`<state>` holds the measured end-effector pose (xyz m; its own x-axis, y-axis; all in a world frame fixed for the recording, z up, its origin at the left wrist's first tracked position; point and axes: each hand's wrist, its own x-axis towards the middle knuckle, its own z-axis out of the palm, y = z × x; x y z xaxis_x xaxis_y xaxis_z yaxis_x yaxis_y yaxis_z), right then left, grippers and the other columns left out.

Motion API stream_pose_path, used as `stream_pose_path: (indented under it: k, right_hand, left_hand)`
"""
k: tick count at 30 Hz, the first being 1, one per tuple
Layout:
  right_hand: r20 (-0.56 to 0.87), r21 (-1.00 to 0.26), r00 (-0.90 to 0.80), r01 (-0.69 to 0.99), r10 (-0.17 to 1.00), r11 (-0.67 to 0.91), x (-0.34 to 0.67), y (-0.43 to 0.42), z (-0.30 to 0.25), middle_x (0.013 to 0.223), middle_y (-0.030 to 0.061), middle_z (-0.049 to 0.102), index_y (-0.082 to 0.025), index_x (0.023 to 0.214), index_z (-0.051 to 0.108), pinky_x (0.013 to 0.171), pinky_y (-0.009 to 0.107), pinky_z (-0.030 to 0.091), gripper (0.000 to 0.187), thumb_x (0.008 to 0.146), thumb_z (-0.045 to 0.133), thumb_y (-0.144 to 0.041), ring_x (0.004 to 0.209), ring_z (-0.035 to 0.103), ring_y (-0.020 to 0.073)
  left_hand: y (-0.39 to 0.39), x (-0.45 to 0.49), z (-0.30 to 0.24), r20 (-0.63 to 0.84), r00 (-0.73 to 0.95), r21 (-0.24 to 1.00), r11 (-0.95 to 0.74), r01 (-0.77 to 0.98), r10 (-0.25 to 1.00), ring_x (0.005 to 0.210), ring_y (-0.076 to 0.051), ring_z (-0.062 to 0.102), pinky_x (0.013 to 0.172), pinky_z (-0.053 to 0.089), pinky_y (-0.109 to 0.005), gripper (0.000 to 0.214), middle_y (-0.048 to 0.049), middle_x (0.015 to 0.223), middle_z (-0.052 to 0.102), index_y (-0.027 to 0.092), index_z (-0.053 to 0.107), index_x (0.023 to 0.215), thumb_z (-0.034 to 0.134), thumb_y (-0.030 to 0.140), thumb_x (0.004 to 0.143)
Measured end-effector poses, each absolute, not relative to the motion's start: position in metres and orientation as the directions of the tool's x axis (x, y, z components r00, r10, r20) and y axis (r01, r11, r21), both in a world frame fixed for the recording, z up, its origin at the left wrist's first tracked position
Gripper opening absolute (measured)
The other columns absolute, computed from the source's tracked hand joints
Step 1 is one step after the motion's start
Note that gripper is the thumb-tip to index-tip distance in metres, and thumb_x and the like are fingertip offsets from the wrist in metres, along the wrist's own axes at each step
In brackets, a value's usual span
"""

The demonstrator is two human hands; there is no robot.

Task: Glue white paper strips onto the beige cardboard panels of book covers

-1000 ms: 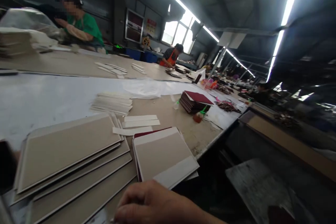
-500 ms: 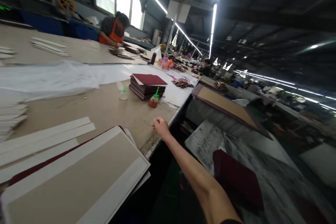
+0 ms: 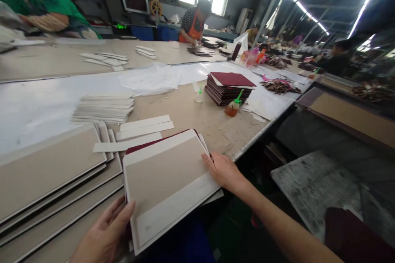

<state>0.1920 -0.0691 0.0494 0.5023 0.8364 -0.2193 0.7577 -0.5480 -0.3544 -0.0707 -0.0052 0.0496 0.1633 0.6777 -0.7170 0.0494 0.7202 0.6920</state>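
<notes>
A beige board panel with white borders (image 3: 169,176) lies tilted at the table's near edge, a maroon layer (image 3: 154,144) showing beneath its far edge. My left hand (image 3: 106,228) grips its left edge, thumb on top and fingers at the side. On the opposite edge, my right hand (image 3: 224,172) pinches the panel with the thumb above and the fingers hidden underneath. To the left lies a fanned stack of similar beige panels (image 3: 52,168). White strips (image 3: 145,127) rest just behind the panel.
A pile of white strips (image 3: 103,109), a stack of maroon covers (image 3: 231,80), a small clear bottle (image 3: 199,95) and a green-tipped glue bottle (image 3: 233,107) stand on the table (image 3: 185,107). Across it work a person in an orange apron (image 3: 195,24) and another in green (image 3: 52,0).
My view has swung left and down. My right hand, closed in a loose fist over the table edge before, now holds the panel's right edge. My left hand has come into view on its left edge.
</notes>
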Motion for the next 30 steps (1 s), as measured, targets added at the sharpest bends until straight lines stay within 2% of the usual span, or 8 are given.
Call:
stream_pose_path:
  k: [5,8,14,18,25,30]
  right_hand:
    - [-0.361,-0.565,0.542,0.520,0.759,-0.641,0.201,-0.061,0.046,0.100,0.0215,0.060,-0.009,0.095,0.054,0.078,0.040,0.040,0.061,0.076,0.041,-0.066,0.094,0.056,0.0321]
    - [-0.414,-0.633,0.528,0.418,0.741,-0.652,0.205,-0.056,0.048,0.106,0.0216,0.059,-0.007,0.098,0.055,0.079,0.037,0.042,0.065,0.072,0.048,-0.066,0.097,0.056,0.0307]
    - [-0.555,-0.769,0.368,0.116,0.746,-0.629,0.200,-0.055,0.052,0.088,0.0157,0.068,-0.008,0.085,0.063,0.065,0.031,0.051,0.056,0.070,0.056,-0.061,0.074,0.065,0.0231]
    - [-0.535,-0.832,0.315,-0.034,0.784,-0.554,0.193,-0.061,0.047,0.088,0.0142,0.069,-0.009,0.089,0.064,0.062,0.030,0.054,0.052,0.070,0.060,-0.057,0.071,0.066,0.0214]
    - [-0.475,-0.879,0.333,-0.150,0.815,-0.452,0.189,-0.074,0.048,0.092,0.0143,0.068,-0.009,0.099,0.059,0.059,0.031,0.054,0.055,0.067,0.066,-0.054,0.070,0.066,0.0216]
    - [-0.402,-0.908,0.330,-0.265,0.854,-0.325,0.184,-0.087,0.050,0.094,0.0129,0.067,-0.012,0.107,0.055,0.065,0.034,0.053,0.055,0.068,0.068,-0.048,0.074,0.066,0.0227]
  left_hand:
    - [-0.002,-0.053,0.075,-0.723,0.314,0.662,0.747,0.061,0.615,0.088,-0.021,0.065,0.065,0.056,-0.026,0.034,-0.0081,0.105,0.066,0.017,0.056,0.113,0.057,0.027,0.080]
    - [0.000,-0.047,0.079,-0.729,0.261,0.668,0.742,0.066,0.633,0.082,-0.023,0.066,0.063,0.057,-0.031,0.033,-0.0109,0.096,0.069,0.013,0.058,0.110,0.059,0.024,0.078]
    - [0.007,-0.040,0.070,-0.745,0.284,0.634,0.773,0.018,0.604,0.066,-0.025,0.067,0.061,0.058,-0.039,0.033,-0.0136,0.079,0.071,0.008,0.058,0.107,0.058,0.025,0.078]
    - [0.007,-0.043,0.069,-0.746,0.323,0.623,0.782,0.031,0.582,0.062,-0.025,0.067,0.059,0.057,-0.039,0.041,-0.0130,0.077,0.070,0.009,0.055,0.111,0.062,0.029,0.075]
    - [-0.009,-0.045,0.068,-0.603,0.327,0.759,0.650,-0.047,0.728,0.073,-0.023,0.067,0.069,0.056,-0.038,0.047,-0.0123,0.093,0.068,0.016,0.052,0.112,0.068,0.031,0.071]
    - [-0.017,-0.046,0.060,-0.543,0.218,0.828,0.561,-0.024,0.811,0.080,-0.022,0.066,0.077,0.053,-0.036,0.049,-0.0090,0.099,0.067,0.020,0.050,0.109,0.069,0.036,0.068]
